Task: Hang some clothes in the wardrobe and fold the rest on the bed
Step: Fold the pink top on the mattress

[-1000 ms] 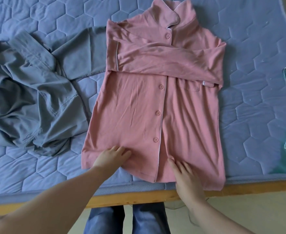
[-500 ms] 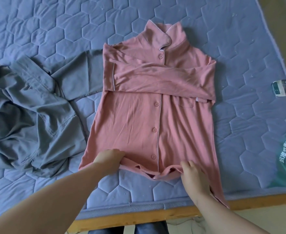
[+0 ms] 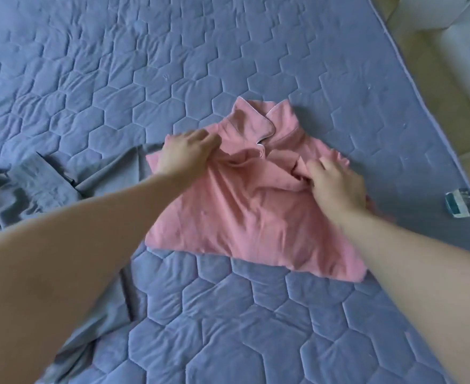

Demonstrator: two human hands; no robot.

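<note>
Pink shirt (image 3: 244,217) lies on the quilted bed (image 3: 228,314), collar pointing away from the person, long axis running near to far. Its hem, low half a second ago, is now folded up to the shoulders, where left hand (image 3: 188,155) and right hand (image 3: 336,187) pinch it with curled fingers.

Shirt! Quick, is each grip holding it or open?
Left grip: closed, holding the shirt near its collar.
Right grip: closed, pinching bunched cloth of the shirt.
</note>
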